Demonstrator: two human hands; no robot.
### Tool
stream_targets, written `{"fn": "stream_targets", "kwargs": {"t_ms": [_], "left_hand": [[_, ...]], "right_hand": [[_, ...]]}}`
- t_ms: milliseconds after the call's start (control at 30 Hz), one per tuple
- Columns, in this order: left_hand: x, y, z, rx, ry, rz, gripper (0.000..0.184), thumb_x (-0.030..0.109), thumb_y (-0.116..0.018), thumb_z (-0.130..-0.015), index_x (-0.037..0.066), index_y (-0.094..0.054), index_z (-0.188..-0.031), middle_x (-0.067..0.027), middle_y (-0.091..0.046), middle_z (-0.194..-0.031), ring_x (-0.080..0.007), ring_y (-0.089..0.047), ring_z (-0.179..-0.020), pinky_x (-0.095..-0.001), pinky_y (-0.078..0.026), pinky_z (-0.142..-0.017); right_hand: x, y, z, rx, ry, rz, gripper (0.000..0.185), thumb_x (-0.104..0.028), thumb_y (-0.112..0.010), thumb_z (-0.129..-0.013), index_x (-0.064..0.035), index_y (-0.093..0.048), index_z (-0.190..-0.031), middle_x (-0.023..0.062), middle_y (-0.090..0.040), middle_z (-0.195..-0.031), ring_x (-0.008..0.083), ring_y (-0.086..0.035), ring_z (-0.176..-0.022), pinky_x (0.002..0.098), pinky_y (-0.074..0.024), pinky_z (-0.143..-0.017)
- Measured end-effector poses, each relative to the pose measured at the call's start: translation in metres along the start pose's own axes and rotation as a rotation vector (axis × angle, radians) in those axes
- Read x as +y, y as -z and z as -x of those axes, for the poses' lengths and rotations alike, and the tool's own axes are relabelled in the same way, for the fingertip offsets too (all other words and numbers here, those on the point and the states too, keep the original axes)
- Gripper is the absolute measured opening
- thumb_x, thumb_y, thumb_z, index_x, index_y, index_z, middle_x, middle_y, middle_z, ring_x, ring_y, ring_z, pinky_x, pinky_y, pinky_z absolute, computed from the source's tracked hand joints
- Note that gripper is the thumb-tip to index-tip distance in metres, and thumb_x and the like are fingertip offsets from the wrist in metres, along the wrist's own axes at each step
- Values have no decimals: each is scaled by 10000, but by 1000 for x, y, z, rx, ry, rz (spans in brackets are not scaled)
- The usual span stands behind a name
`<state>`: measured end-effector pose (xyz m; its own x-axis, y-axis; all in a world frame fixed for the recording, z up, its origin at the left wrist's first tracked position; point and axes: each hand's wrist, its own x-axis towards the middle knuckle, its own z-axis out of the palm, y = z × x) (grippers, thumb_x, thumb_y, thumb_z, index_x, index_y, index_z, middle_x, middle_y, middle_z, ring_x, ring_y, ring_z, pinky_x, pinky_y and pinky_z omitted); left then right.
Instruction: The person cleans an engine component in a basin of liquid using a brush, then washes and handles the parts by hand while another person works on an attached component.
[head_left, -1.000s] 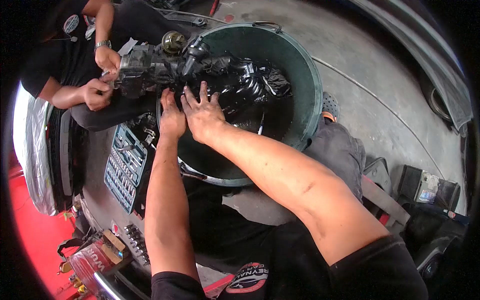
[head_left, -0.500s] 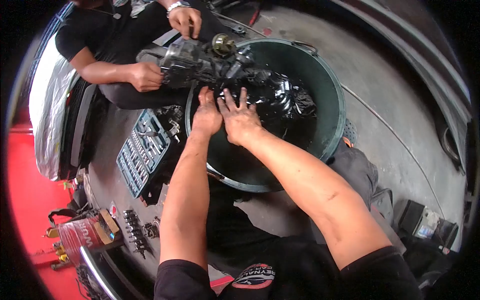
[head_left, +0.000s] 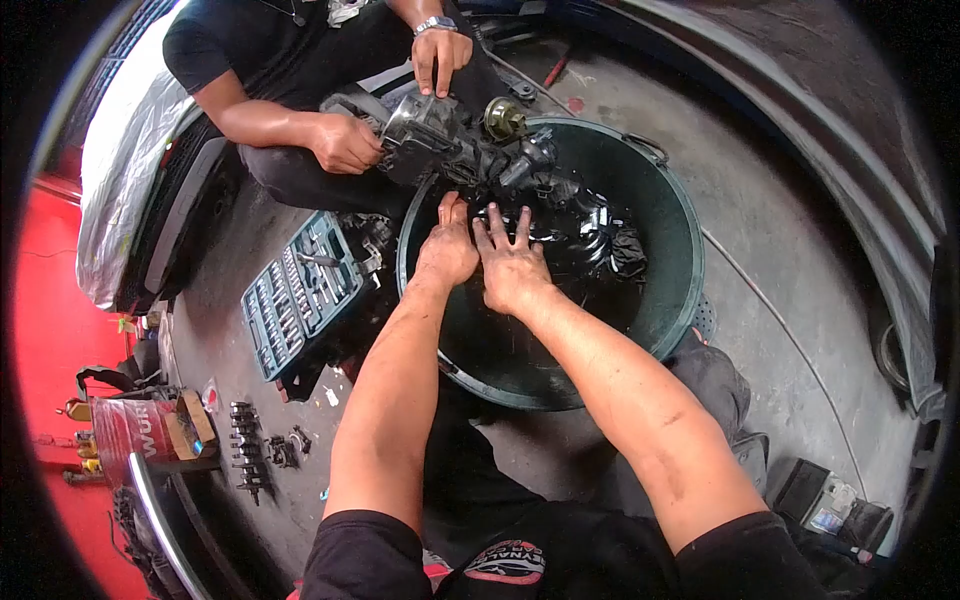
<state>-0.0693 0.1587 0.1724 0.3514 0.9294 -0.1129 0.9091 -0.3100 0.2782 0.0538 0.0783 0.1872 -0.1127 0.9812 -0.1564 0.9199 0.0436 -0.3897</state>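
Both my hands reach over a round dark green tub (head_left: pixel 690 215) holding dark liquid. My left hand (head_left: pixel 447 250) points away from me, its fingers stretched out close together near the lower edge of a dirty metal engine part (head_left: pixel 435 135). Just right of it, my right hand (head_left: pixel 515 270) is open with fingers spread, fingertips over the dark contents; whether they touch anything there is unclear. The engine part lies across the tub's far left rim and has an olive-gold round cap (head_left: pixel 503 120). A co-worker's two hands rest on it. Crumpled shiny black material (head_left: pixel 625 250) lies in the tub.
An opened socket set case (head_left: pixel 305 290) lies left of the tub. A crankshaft-like shaft (head_left: pixel 246 452) and small metal parts (head_left: pixel 285 447) are on the floor, beside a red drum (head_left: pixel 130 430). A hose (head_left: pixel 790 325) runs along the floor at right. The co-worker sits across the tub.
The view has shifted, so the tub and hands appear lower and further right. My hands keep nearly the same place over the tub. The co-worker still holds the engine part.
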Motion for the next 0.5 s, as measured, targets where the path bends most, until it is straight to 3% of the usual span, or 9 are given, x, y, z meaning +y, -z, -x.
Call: {"fn": "stream_targets", "kwargs": {"t_ms": [500], "left_hand": [[0, -1, 0, -10, 21, -1, 575, 231, -492, -954, 17, -319, -1458, -117, -147, -1622, -411, -532, -1251, -464, -439, -1053]], "right_hand": [[1, 1, 0, -26, 7, 32, 899, -161, -675, -794, -120, -225, -1571, 144, -70, -1655, 537, -73, -1470, 612, -363, -1098]]}}
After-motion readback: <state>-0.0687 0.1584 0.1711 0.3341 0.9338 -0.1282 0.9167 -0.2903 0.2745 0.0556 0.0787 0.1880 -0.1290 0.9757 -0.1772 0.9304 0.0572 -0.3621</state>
